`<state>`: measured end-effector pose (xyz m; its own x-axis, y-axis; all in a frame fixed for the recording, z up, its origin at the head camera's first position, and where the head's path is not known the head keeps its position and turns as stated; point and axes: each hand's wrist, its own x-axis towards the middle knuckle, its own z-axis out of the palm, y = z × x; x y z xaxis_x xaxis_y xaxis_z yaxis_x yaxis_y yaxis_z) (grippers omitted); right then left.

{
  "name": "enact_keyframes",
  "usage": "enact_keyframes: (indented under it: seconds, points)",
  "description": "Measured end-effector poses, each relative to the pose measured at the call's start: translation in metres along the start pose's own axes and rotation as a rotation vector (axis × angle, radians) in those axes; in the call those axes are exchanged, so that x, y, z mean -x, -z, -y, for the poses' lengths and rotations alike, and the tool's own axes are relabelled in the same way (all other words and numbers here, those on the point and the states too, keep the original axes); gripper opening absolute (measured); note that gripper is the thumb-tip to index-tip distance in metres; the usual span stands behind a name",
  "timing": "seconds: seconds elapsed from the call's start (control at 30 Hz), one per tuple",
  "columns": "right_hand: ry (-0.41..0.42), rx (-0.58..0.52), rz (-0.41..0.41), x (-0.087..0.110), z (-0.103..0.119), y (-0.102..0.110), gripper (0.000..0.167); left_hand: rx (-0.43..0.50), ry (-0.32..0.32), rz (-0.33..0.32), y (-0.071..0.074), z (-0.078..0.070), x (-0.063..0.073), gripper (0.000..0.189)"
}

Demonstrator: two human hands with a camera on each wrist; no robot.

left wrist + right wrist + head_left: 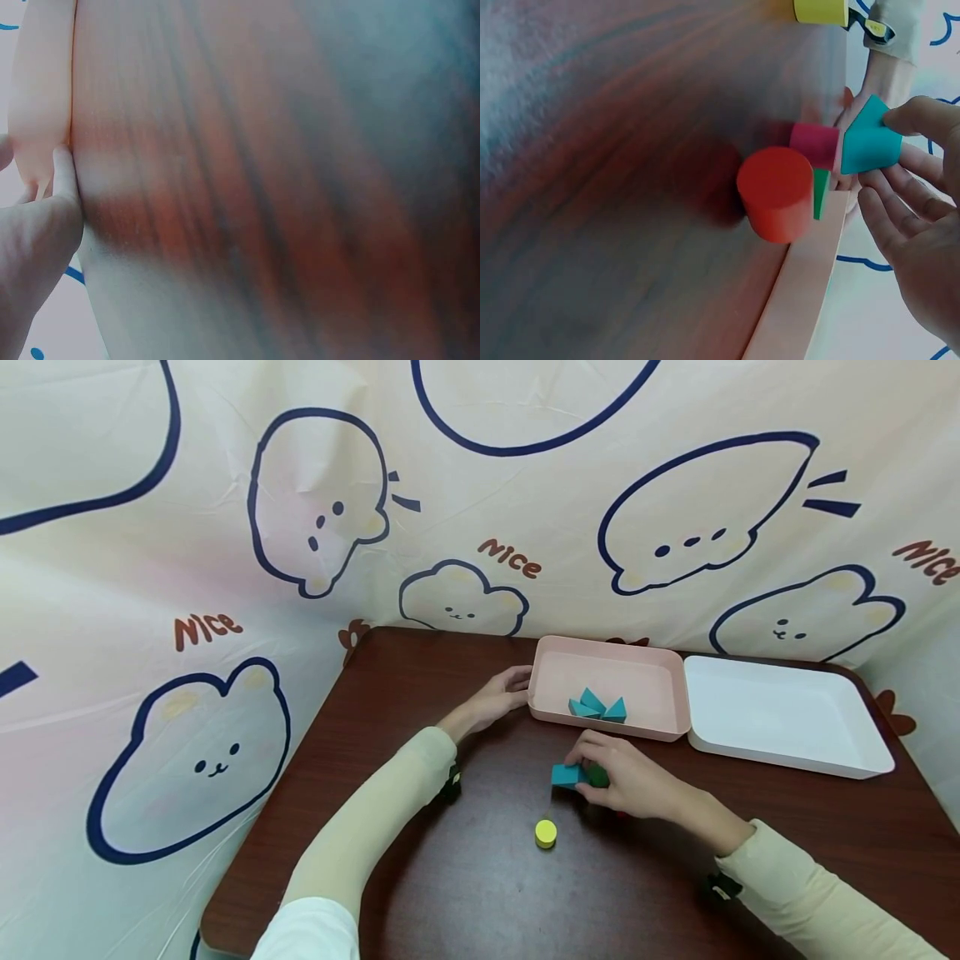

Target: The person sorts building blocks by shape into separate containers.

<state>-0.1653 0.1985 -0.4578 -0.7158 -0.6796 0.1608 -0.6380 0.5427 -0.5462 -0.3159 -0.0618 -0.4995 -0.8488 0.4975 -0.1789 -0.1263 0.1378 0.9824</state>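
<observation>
My right hand (pixel 628 774) pinches a blue triangular block (pixel 871 139) between thumb and fingers, held above the tabletop in front of the pink tray (pixel 652 727). My left hand (pixel 495 695) touches the left end of that tray, its fingers extended along the wall; in the left wrist view, the thumb (pixel 66 172) lies against the tray's side. Inside the pink tray, three blue triangular blocks (pixel 615 710) sit near the front wall. A green block (pixel 597 776), partly hidden by my right hand, stands close to the held block.
A yellow cylinder (pixel 545 833) stands on the dark wooden table (pixel 465 877), nearer to me. In the right wrist view, a red cylinder (pixel 776 196) stands beside a magenta block (pixel 814 145). A white tray (pixel 787 714) adjoins the pink one on the right. Patterned cloth (pixel 562 510) hangs behind.
</observation>
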Motion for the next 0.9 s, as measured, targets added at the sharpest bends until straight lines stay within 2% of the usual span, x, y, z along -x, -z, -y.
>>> enact_keyframes:
  seconds: [0.37, 0.9]
  points:
    - [-0.014, 0.013, -0.061, -0.002, -0.003, 0.012, 0.027, -0.01, 0.003, 0.0, 0.0, -0.001, 0.001, 0.06]
    - [-0.058, -0.011, -0.086, -0.002, -0.01, 0.022, 0.03, -0.006, -0.012, -0.001, -0.001, 0.0, 0.001, 0.06]
